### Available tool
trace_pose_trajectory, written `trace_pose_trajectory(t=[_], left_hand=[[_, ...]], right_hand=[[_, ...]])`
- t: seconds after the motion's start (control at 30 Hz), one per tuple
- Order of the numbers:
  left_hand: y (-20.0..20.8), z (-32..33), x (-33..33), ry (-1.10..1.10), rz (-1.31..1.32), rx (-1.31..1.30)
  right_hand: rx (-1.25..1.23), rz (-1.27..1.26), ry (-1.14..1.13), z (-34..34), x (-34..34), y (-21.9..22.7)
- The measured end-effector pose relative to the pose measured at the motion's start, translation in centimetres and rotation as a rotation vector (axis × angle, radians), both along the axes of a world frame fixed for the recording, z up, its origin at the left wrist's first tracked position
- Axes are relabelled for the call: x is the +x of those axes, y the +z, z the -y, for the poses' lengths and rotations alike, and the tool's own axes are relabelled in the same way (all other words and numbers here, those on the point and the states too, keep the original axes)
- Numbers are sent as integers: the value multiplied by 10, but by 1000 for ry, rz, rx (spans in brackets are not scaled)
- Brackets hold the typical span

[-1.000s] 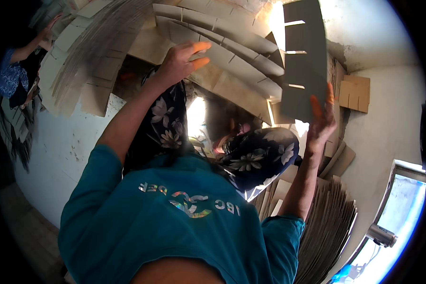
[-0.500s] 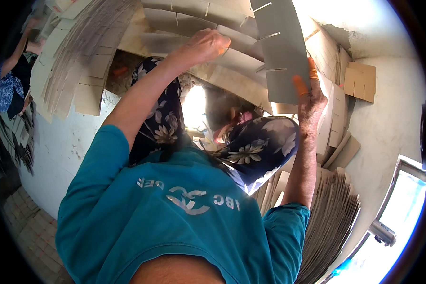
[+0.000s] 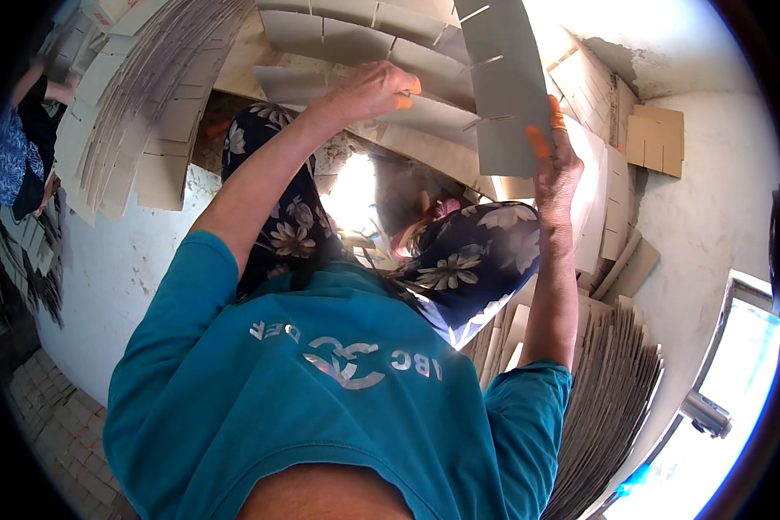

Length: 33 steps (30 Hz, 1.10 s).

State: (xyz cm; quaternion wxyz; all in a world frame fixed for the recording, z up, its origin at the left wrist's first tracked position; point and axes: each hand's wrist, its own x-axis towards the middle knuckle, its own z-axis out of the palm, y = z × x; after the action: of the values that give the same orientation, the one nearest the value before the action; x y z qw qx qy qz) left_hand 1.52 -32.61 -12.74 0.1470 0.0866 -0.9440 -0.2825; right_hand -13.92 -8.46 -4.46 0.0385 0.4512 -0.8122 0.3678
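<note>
Right hand point(image 3: 559, 167) pinches slotted cardboard strip point(image 3: 516, 94) low, near standing cardboard dividers point(image 3: 351, 39). Left hand point(image 3: 371, 91) apart, fingers curled, can't tell grip. Strip looks light, stiff; slots may tear; hold solid edge.

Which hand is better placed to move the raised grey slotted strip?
Probably the right hand: it holds the raised strip near its lower end, while the left hand is farther left, at the long slotted strips.
</note>
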Motion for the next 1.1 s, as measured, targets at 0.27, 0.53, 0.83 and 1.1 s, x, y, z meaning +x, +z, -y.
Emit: trace_pose_trajectory(t=[0.27,0.53,0.83,1.1], left_hand=[[3,8,-10,29,-237,109],[0,44,-38,208,-186,-338],[4,52,-43,191,-33,-179],[2,81,-60,200,-299,-111]], right_hand=[[76,40,0,1,1,-6],[208,100,-19,1,3,-20],[46,66,106,-1,1,-30],[238,137,187,8,5,-33]])
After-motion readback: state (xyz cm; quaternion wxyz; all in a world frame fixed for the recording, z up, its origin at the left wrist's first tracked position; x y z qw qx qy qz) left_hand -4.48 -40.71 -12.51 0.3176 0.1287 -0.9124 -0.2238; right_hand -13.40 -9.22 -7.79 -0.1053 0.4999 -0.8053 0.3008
